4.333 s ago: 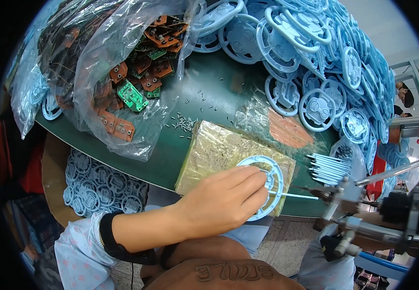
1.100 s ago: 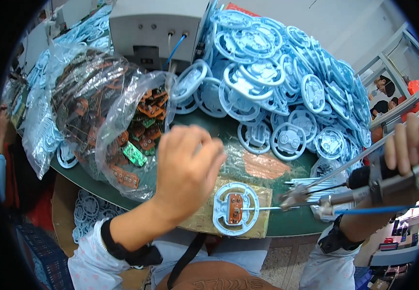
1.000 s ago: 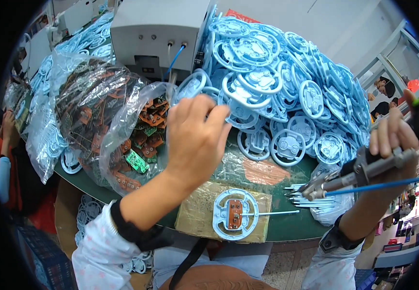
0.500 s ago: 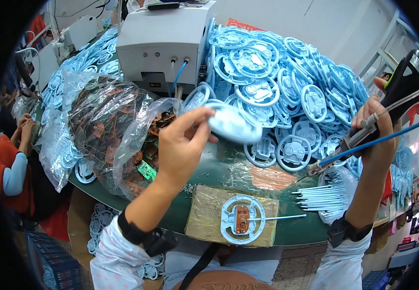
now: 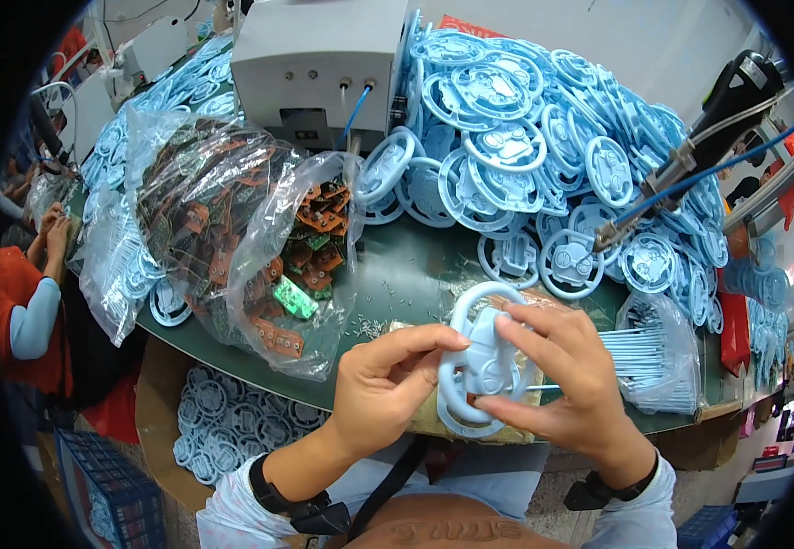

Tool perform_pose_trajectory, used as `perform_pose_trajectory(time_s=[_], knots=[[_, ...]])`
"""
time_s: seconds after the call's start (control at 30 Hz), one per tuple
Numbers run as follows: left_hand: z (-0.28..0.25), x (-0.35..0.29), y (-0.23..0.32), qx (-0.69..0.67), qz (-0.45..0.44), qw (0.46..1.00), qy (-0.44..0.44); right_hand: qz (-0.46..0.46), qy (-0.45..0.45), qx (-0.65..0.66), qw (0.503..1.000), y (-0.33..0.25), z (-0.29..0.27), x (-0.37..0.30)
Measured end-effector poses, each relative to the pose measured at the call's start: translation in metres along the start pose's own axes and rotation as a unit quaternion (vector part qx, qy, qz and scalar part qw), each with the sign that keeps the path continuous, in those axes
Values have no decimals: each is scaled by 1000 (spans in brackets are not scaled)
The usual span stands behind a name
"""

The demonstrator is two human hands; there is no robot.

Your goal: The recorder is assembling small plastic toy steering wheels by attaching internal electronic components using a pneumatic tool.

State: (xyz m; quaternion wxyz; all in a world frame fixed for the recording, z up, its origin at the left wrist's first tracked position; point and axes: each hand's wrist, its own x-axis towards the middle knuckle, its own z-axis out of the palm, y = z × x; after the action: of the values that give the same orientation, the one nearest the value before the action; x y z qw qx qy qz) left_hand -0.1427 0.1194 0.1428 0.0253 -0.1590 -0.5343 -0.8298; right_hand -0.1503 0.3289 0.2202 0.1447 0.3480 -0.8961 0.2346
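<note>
We have the steering-wheel-shaped shell [image 5: 486, 355] in both hands, so we judge this piece to be midway through handling, neither released nor set down. Plenty seems left: a tall pile of similar shells [image 5: 507, 96] stands across the counter [image 5: 401, 261], circuit boards [image 5: 324, 210] fill the clear plastic bag [image 5: 241, 197], small screws [image 5: 369, 327] lie scattered, and light blue rods [image 5: 633, 359] are stacked by the right hand [image 5: 582, 375]. The power screwdriver [image 5: 731, 96] hangs free of our grip. How many pieces are finished, we cannot tell.

The shell is pale blue, apparently moulded plastic, with a round rim and a raised centre panel. It stands tilted nearly on edge above the tape-wrapped block [image 5: 426, 419]. Our left hand [image 5: 383, 380] pinches its left side between thumb and forefinger; the right hand's fingers grip the panel's upper edge and the lower rim. A rod end shows behind the right hand; which piece it belongs to is hidden.
</note>
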Motion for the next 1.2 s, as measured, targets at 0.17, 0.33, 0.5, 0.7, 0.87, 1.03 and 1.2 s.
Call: perform_pose_trajectory(time_s=[0.17,0.33,0.5,0.7,0.87,1.03,1.2], knots=[[13,-5,13,83,-194,976,62,65,-18,33,997,11,2,-23],[-7,-13,-20,330,-220,910,-121,77,-80,93,989,32,28,-57],[0,-16,-24,-89,-341,935,-43,54,-33,112,992,25,39,-63],[-4,-22,-24,-191,-351,914,-73,11,-30,94,995,19,32,-64],[2,-20,-5,-98,-359,923,-98,-15,-33,41,998,10,30,-66],[3,-12,-6,-18,-316,947,-56,14,59,12,998,9,31,-86],[0,-11,-14,-134,-265,950,-95,365,199,604,680,-10,51,-90]])
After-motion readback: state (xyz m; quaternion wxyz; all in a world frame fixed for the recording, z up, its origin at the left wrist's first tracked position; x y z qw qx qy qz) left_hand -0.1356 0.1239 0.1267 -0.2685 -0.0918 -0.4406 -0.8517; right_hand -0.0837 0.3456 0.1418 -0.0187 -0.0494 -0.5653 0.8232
